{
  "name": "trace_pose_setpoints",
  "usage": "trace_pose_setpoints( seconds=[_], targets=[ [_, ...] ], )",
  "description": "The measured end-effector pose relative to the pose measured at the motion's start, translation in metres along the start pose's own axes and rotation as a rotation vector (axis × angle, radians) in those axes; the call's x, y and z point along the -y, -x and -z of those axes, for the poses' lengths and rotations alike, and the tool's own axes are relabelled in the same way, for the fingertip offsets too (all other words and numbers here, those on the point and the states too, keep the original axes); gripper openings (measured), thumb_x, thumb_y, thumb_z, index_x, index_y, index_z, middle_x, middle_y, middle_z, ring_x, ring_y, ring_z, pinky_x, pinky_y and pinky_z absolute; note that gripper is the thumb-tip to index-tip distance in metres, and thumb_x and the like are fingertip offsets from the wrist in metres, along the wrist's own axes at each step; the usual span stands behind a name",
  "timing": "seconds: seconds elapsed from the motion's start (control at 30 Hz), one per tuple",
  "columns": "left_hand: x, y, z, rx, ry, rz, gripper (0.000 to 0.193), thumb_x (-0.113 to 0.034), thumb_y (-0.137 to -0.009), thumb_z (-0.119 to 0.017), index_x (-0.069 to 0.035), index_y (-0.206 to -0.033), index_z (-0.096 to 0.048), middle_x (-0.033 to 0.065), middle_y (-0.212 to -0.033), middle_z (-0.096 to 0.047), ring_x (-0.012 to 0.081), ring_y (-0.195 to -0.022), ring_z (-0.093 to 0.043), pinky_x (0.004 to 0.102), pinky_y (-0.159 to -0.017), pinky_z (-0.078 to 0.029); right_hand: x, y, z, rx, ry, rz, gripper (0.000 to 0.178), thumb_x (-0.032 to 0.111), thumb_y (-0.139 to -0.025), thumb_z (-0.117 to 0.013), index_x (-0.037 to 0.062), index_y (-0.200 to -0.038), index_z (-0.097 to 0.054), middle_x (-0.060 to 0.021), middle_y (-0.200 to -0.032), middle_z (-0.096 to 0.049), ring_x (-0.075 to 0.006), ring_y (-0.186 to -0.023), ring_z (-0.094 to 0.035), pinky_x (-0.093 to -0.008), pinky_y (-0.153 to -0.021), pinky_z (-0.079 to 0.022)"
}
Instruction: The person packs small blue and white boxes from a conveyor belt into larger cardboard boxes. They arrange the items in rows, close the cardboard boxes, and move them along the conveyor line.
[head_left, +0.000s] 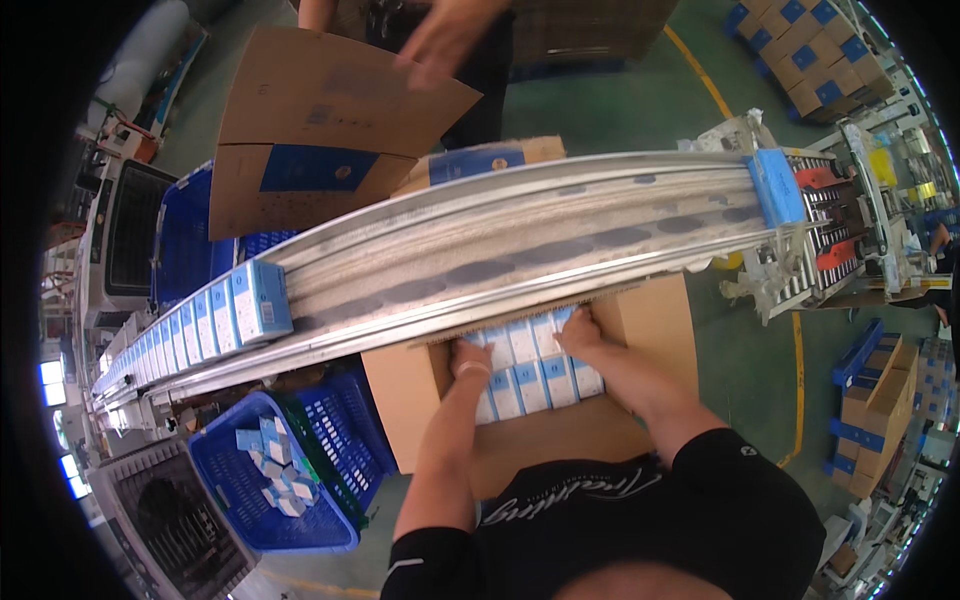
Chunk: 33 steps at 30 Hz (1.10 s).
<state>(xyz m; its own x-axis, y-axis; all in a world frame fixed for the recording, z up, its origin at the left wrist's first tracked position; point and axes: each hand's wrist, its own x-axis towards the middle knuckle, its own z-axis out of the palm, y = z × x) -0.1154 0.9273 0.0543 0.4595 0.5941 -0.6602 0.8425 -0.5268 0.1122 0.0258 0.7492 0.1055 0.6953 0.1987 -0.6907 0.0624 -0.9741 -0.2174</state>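
An open cardboard carton [655, 325] stands in front of me, under the near side of the conveyor. Inside lie rows of small blue-and-white boxes [530, 385], packed side by side. My left hand [473, 357] is at the left end of the far row, its fingers closed against the end box. At that row's right end my right hand [578, 333] presses, fingers curled over the corner. The row is held between both hands. Fingertips on the far side are partly hidden by the boxes and the carton's far flap.
A metal-railed conveyor [520, 235] crosses beyond the carton, with a line of blue-and-white boxes [235, 305] at its left. A blue crate [230, 480] holds loose small boxes. Across the conveyor a person's hand [450, 40] is over another open carton [300, 130].
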Motion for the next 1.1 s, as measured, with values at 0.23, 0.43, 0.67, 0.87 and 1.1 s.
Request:
trace_pose_setpoints(
  seconds=[0.23,0.43,0.67,0.87,1.1],
  targets=[
    [-0.011,0.053,0.039,0.008,-0.348,-0.413,0.052,-0.031,-0.088,-0.049,-0.005,-0.132,-0.039,0.0307,-0.121,-0.047,0.0386,-0.109,-0.052,0.0423,-0.089,-0.045,0.003,0.068,0.034,0.168,0.398,0.377,0.075,0.028,-0.078,-0.061,0.0022,-0.138,-0.025,-0.036,-0.137,-0.023,-0.0485,-0.118,-0.041,-0.0476,-0.094,-0.04],
    [0.015,0.059,0.072,0.051,0.151,-0.62,0.063,-0.041,-0.084,-0.055,-0.005,-0.133,-0.038,0.0273,-0.126,-0.046,0.036,-0.114,-0.048,0.0389,-0.094,-0.041,0.039,0.067,0.034,0.245,0.504,0.625,0.068,0.03,-0.079,-0.062,0.005,-0.135,-0.035,-0.0251,-0.135,-0.035,-0.0405,-0.121,-0.041,-0.0441,-0.099,-0.035],
    [0.143,0.116,0.372,-1.109,0.345,-0.205,0.023,-0.023,-0.088,-0.053,-0.002,-0.09,-0.063,0.018,-0.078,-0.063,0.0348,-0.073,-0.061,0.0408,-0.064,-0.047,0.128,0.176,0.173,-0.513,-0.421,1.143,0.012,0.007,-0.084,-0.056,0.0009,-0.095,-0.059,-0.0122,-0.087,-0.064,-0.0258,-0.068,-0.062,-0.0327,-0.064,-0.05],
    [0.267,0.029,0.42,-0.8,0.097,0.329,0.087,-0.071,-0.074,-0.048,0.004,-0.118,-0.051,0.0299,-0.119,-0.047,0.0425,-0.105,-0.053,0.0453,-0.091,-0.042,0.151,0.124,0.164,-0.439,-0.256,0.728,0.022,0.023,-0.084,-0.057,0.0063,-0.097,-0.061,-0.0106,-0.077,-0.066,-0.0291,-0.07,-0.063,-0.0381,-0.065,-0.049],
    [0.266,-0.023,0.389,-0.546,0.477,-0.253,0.063,-0.049,-0.064,-0.078,0.006,-0.087,-0.058,0.0165,-0.079,-0.065,0.0186,-0.073,-0.061,0.0324,-0.062,-0.048,0.153,0.091,0.166,-0.265,-0.406,0.747,0.044,0.036,-0.083,-0.059,0.0009,-0.11,-0.055,-0.0166,-0.094,-0.065,-0.0285,-0.086,-0.063,-0.0358,-0.075,-0.049]
  ],
)
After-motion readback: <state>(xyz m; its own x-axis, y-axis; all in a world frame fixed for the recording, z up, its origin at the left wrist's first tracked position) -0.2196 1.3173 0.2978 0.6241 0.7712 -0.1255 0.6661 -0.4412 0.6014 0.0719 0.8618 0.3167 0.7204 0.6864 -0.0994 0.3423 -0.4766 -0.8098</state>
